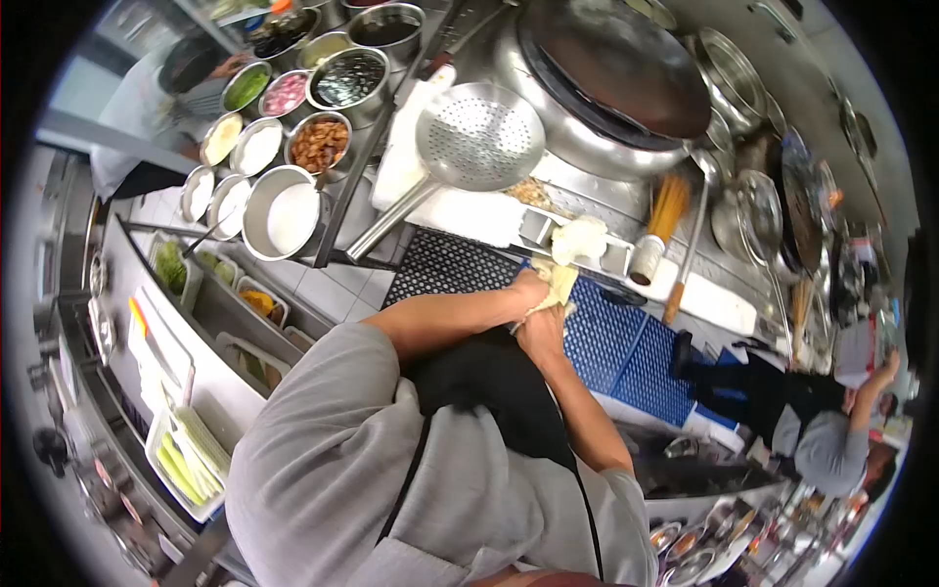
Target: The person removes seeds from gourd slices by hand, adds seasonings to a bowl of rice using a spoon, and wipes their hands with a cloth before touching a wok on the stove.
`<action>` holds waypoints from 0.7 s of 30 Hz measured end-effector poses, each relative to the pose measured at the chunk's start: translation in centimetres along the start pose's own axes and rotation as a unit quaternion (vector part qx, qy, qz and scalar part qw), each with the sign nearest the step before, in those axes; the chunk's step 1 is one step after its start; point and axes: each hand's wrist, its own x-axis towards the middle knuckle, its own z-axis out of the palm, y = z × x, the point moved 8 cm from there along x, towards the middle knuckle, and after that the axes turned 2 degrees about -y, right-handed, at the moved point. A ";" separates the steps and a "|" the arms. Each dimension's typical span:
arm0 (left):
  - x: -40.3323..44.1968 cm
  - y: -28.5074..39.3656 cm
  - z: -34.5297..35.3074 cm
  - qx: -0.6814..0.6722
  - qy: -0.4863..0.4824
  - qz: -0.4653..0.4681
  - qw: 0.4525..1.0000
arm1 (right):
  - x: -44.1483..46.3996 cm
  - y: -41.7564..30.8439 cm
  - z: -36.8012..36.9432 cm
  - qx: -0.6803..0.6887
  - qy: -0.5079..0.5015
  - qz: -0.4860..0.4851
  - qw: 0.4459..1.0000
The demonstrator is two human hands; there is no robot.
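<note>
A pale yellow cloth is bunched up in front of my apron, below the metal stove edge. My left hand is closed on it. Just beneath, my right hand is wrapped round its lower part; its fingers are partly hidden. A whitish crumpled cloth lies on the stove edge just beyond my hands. Farther forward, a perforated metal strainer rests on the white-covered counter with its handle towards me.
A large wok sits on the stove. On the right are a bamboo brush, a ladle and stacked metal bowls. Metal pots of ingredients, including a white-filled pot, stand at the left. Another person is at the far right, another at upper left.
</note>
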 end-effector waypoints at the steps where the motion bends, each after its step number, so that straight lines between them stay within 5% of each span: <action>1: -1.1 0.7 0.3 -0.003 -0.032 0.019 0.999 | -0.4 -0.4 -0.2 -0.033 -0.004 -0.022 0.999; 4: -1.0 1.3 -0.8 -0.082 -0.064 0.101 0.989 | 0.0 -0.5 -2.4 0.136 0.043 0.060 0.988; 6: 0.7 0.2 -1.6 -0.105 -0.114 0.116 0.981 | 0.2 1.1 -2.4 0.339 0.109 0.093 0.930; 7: -0.2 0.9 -1.8 -0.115 -0.118 0.103 0.981 | -0.5 3.0 -0.6 0.528 0.067 0.250 0.809; 9: -3.0 1.5 -1.4 -0.144 -0.180 0.012 0.973 | -0.3 4.7 -2.0 0.745 0.207 0.269 0.575; 11: -6.1 0.5 3.0 -0.182 -0.351 -0.097 0.914 | -2.3 9.4 1.2 0.621 0.352 0.381 0.587; 13: -11.1 0.6 4.3 -0.123 -0.257 -0.147 0.947 | -0.5 6.3 4.4 0.755 0.284 0.296 0.512; 15: -7.3 -0.5 3.5 -0.121 -0.247 -0.073 0.959 | -0.3 2.9 3.7 0.722 0.268 0.366 0.522; 17: -7.6 1.4 1.4 -0.125 -0.083 -0.065 0.986 | -0.3 1.0 3.7 0.690 0.243 0.434 0.525; 21: -2.3 -1.4 -1.8 -0.184 0.010 0.020 0.983 | -0.6 -2.3 3.4 0.716 0.203 0.403 0.533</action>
